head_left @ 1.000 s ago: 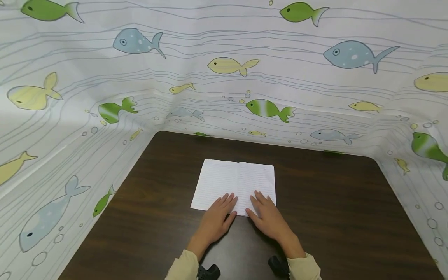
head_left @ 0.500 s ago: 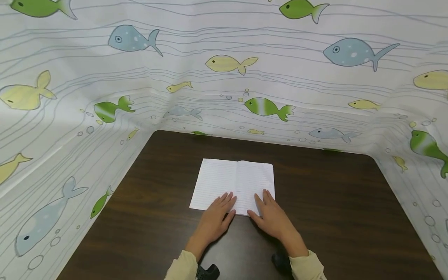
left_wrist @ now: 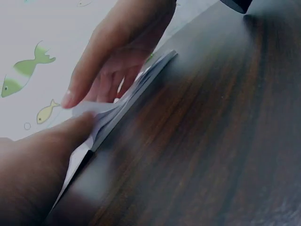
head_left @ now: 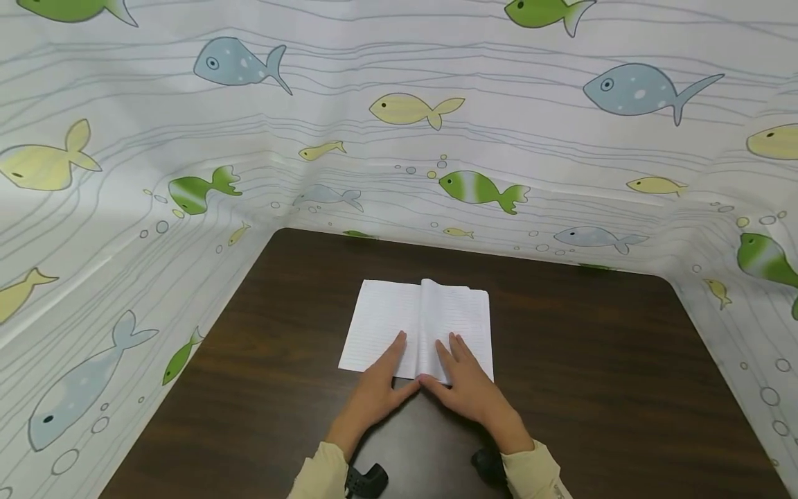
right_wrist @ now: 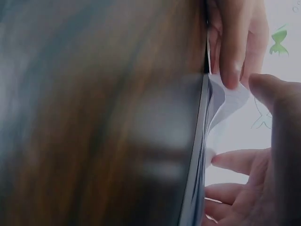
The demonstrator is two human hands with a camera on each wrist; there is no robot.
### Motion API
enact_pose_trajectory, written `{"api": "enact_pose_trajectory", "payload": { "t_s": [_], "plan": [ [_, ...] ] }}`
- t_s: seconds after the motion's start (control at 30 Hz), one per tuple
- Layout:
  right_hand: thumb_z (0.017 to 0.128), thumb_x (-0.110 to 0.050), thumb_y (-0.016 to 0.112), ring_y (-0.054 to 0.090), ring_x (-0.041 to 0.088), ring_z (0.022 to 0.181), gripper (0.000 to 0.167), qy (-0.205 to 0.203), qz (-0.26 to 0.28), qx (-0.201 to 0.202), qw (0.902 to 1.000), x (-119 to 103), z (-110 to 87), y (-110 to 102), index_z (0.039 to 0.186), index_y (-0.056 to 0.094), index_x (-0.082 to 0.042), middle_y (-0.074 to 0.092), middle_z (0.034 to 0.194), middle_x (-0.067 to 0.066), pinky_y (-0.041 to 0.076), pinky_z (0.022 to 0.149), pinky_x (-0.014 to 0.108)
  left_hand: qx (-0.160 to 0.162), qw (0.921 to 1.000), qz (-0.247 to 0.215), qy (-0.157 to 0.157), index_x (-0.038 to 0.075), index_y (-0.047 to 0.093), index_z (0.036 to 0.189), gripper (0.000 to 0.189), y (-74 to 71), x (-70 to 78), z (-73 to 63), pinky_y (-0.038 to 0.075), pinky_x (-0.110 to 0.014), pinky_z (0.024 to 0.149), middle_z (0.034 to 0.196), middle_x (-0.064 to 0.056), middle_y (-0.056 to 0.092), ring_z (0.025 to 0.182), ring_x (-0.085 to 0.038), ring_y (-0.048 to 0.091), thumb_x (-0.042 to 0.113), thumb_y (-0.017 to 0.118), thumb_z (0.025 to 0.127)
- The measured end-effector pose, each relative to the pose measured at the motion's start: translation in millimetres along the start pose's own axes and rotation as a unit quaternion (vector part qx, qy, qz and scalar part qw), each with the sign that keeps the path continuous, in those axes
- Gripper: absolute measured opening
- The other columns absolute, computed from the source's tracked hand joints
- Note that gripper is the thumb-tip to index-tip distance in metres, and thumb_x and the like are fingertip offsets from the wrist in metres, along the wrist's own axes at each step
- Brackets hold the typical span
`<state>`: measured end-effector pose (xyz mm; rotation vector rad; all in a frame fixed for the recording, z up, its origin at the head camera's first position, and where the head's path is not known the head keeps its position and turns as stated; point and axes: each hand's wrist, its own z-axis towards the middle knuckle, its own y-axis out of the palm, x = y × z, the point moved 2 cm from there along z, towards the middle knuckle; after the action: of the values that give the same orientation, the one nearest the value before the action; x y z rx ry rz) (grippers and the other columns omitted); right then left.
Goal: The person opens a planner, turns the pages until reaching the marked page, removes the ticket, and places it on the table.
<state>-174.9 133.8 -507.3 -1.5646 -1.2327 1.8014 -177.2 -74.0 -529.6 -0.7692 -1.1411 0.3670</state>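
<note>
Across the back and both sides, a white sheet printed with green, blue and yellow fish is enclosing the dark wooden table. Near the middle of that table, an open lined notebook is lying, its near edge facing the person and a page bulging up beside the spine. The left hand is reaching over the left page, index finger straight, thumb stretched out sideways; the right hand is resting on the right page, fingers straight and slightly spread. Neither is curling round anything, and the two thumb tips are almost meeting at the notebook's near edge. Under each cuff, a small black device is showing
</note>
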Motion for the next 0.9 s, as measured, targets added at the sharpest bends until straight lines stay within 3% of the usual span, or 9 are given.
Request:
{"api": "enact_pose_trajectory", "payload": {
  "t_s": [0.17,0.3,0.4,0.5,0.6,0.77,0.9],
  "plan": [
    [0.101,-0.057,0.055,0.027,0.037,0.154,0.077,-0.024,-0.007,0.014,0.9996,1,-1.3,1,0.155,0.047,-0.003,0.034,0.164,0.022,0.027,0.123,0.056,0.022,0.9997,-0.008,0.005,-0.003,0.033,0.159,0.080,3.5,-1.2,-0.8,0.040,-0.050,0.116,0.161,-0.019,0.041,0.147,-0.033,0.042,0.030,0.073,0.098],
    [0.108,-0.045,0.049,0.029,0.042,0.152,0.063,-0.004,0.014,0.071,0.9974,7,-4.4,-5,0.152,0.049,0.000,0.035,0.162,0.026,0.023,0.122,0.062,0.040,0.9991,-0.007,0.016,-0.006,0.034,0.157,0.078,4.6,-0.3,-1.2,0.043,-0.052,0.113,0.161,-0.025,0.037,0.146,-0.037,0.043,0.021,0.074,0.095],
    [0.112,-0.041,0.040,0.023,0.048,0.153,0.063,0.033,0.050,0.113,0.9918,11,-6.7,-7,0.157,0.038,0.004,0.025,0.164,0.032,0.021,0.121,0.066,0.058,0.9979,-0.003,0.027,-0.006,0.034,0.156,0.079,4.8,-0.7,-0.6,0.046,-0.053,0.109,0.161,-0.029,0.033,0.144,-0.041,0.044,0.017,0.074,0.093],
    [0.113,-0.045,0.032,0.015,0.047,0.155,0.070,0.068,0.095,0.114,0.9866,15,-8.1,-8,0.163,0.021,0.003,0.013,0.168,0.030,0.019,0.122,0.066,0.087,0.9956,-0.007,0.036,-0.007,0.032,0.156,0.082,3.6,-1.2,0.8,0.045,-0.055,0.110,0.160,-0.033,0.030,0.145,-0.044,0.041,0.013,0.076,0.089],
    [0.114,-0.045,0.029,0.011,0.044,0.157,0.072,0.074,0.132,0.111,0.9822,18,-7.8,-8,0.163,0.011,0.005,0.010,0.170,0.027,0.014,0.124,0.063,0.114,0.9926,-0.013,0.040,-0.008,0.030,0.157,0.086,1.6,-0.9,2.0,0.043,-0.057,0.111,0.160,-0.035,0.027,0.148,-0.045,0.034,0.009,0.076,0.086],
    [0.114,-0.044,0.025,0.011,0.039,0.158,0.071,0.064,0.161,0.117,0.9779,21,-7.8,-11,0.163,0.009,0.004,0.011,0.171,0.021,0.012,0.125,0.059,0.175,0.9834,-0.003,0.047,-0.005,0.028,0.159,0.098,-3.4,1.2,2.8,0.043,-0.059,0.110,0.163,-0.033,0.022,0.150,-0.045,0.030,0.005,0.080,0.077],
    [0.114,-0.045,0.026,0.015,0.041,0.157,0.071,0.064,0.147,0.119,0.9799,22,-7.2,-13,0.163,0.014,0.004,0.016,0.170,0.021,0.014,0.125,0.059,0.241,0.9683,0.008,0.066,-0.004,0.026,0.160,0.108,-8.3,3.1,3.9,0.035,-0.061,0.113,0.166,-0.030,0.018,0.150,-0.048,0.027,0.004,0.084,0.069]
  ]
}}
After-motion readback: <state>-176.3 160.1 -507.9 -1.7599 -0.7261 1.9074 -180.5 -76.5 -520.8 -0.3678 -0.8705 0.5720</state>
